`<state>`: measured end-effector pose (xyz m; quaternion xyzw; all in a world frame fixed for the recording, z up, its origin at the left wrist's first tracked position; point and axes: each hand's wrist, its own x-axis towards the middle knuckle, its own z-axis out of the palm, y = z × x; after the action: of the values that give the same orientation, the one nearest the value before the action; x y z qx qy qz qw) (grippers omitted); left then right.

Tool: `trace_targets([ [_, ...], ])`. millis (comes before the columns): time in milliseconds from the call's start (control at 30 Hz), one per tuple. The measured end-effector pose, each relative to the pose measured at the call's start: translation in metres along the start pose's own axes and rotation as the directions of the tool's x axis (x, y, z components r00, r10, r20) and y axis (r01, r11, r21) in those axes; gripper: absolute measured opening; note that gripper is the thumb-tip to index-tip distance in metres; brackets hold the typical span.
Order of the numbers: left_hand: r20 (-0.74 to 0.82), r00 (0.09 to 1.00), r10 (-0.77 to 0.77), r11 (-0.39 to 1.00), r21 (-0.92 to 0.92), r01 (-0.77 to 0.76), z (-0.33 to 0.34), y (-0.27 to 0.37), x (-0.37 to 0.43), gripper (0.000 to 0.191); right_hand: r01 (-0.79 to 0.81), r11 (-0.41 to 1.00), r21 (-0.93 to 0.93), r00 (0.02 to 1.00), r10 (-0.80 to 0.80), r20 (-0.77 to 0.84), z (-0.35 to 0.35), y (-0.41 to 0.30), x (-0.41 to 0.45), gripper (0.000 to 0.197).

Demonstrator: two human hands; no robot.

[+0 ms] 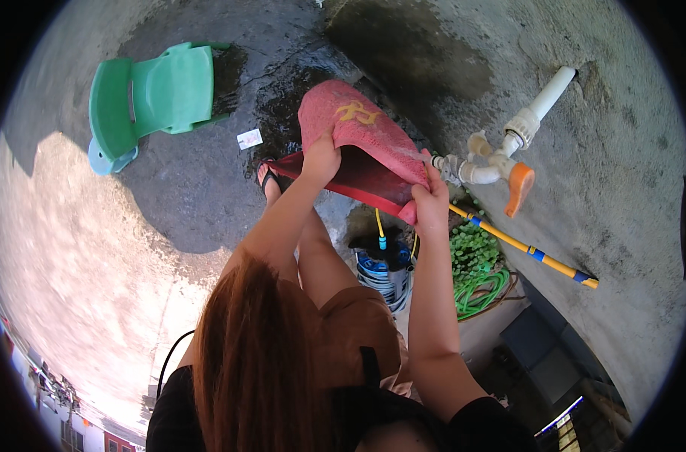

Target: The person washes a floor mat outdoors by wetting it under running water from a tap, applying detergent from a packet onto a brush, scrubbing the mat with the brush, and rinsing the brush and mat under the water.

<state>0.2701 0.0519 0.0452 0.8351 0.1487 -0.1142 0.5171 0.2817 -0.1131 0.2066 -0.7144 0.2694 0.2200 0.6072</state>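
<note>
A red mat (pixel 371 130) with a looped pile and a yellow pattern hangs bent over in front of me, and its smooth dark red backing shows underneath. My left hand (pixel 322 161) grips the mat's edge near its middle. At the right end my right hand (pixel 432 198) pinches a corner, with the fingers beside a white plastic tap (pixel 478 169). The tap has an orange handle (pixel 520 188) and juts from the wall on a white pipe (pixel 552 93). Whether water runs from the spout is hard to tell.
A green plastic chair (pixel 170 93) stands on the partly wet concrete floor, near a small printed packet (pixel 249 139). To the right are a hose reel (pixel 383 271), a green hose (pixel 484 291), leafy plants (pixel 470 248) and a yellow-and-blue pole (pixel 527 248) against the wall.
</note>
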Motion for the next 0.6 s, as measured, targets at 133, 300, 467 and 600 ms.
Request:
trace_targets([
  [133, -0.038, 0.999, 0.011, 0.999, 0.04, -0.01, 0.001, 0.011, 0.007, 0.034, 0.009, 0.999, -0.041, 1.0, -0.009, -0.004, -0.002, 0.005, 0.003, 0.062],
  [300, -0.014, 0.993, 0.113, 0.981, 0.161, -0.109, -0.017, 0.036, 0.017, 0.021, 0.029, 0.996, -0.083, 0.999, -0.032, -0.026, -0.005, 0.009, 0.007, 0.054],
  [467, 0.025, 0.99, 0.139, 0.974, 0.177, -0.141, -0.032, 0.053, 0.013, 0.022, 0.028, 0.983, -0.184, 0.997, -0.041, -0.067, 0.001, 0.02, 0.017, 0.03],
  [600, -0.021, 0.993, 0.118, 0.991, 0.061, -0.116, -0.039, 0.046, 0.005, 0.023, 0.125, 0.968, -0.22, 0.992, -0.118, 0.045, 0.017, 0.038, 0.03, 0.033],
])
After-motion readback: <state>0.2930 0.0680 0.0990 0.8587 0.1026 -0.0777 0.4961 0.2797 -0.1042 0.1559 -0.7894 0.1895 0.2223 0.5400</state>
